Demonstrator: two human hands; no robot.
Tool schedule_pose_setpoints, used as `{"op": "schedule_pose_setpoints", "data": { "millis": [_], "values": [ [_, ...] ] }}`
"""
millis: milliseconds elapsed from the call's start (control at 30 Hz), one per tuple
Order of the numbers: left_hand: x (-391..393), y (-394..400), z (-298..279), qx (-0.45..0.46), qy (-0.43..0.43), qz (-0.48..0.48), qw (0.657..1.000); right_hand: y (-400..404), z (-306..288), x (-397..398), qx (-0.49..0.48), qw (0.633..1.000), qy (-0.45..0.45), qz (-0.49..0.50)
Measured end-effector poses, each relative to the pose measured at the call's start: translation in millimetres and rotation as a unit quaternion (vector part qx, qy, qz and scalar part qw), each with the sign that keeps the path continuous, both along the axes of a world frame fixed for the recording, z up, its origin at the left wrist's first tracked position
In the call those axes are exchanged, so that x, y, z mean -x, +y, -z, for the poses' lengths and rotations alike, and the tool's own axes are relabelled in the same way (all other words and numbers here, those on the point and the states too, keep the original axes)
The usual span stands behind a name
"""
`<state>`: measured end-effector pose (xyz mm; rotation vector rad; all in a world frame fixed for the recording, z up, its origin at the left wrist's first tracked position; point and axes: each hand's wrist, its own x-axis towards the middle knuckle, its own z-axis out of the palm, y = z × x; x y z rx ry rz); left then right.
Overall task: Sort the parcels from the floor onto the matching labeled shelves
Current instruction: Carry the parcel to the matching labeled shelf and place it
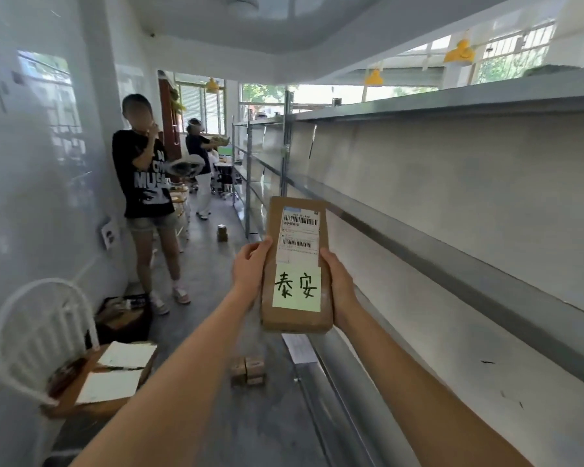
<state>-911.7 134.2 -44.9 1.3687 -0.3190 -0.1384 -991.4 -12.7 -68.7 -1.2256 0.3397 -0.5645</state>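
Hands are holding a flat, oblong brown cardboard parcel (297,264) upright at arm's length in the aisle. The left hand (250,264) and right hand (339,281) are gripping its long edges, fingers curled closed around the sides. A pale green sticky note (296,287) with handwritten characters is sitting under a white barcode shipping label (300,232). Long grey metal shelving (452,203) is running along the right. Below, small brown cardboard boxes (248,370) are lying on the grey floor (216,298). Farther off, a person in a black printed T-shirt (145,176) is standing by the white wall (41,163).
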Motion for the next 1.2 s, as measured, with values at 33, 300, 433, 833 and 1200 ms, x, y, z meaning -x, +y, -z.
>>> {"op": "schedule_pose_setpoints", "data": {
  "millis": [33, 300, 433, 833, 1200],
  "values": [
    [-10, 9, 1, 0.000, 0.000, -0.012, 1.000, 8, 1, -13, -0.001, 1.000, -0.004, -0.012],
    [-94, 62, -8, 0.038, 0.013, -0.064, 0.997, 56, -9, -116, 0.009, 0.998, -0.017, -0.064],
    [-133, 78, -15, 0.050, 0.017, -0.070, 0.996, 71, -19, -162, 0.013, 0.997, -0.015, -0.079],
    [-238, 78, -16, 0.066, 0.034, -0.093, 0.993, 68, -29, -270, 0.011, 0.995, -0.037, -0.098],
    [-343, 39, -9, 0.071, 0.045, -0.137, 0.987, 24, -19, -389, 0.015, 0.989, -0.041, -0.139]
  ]
}}
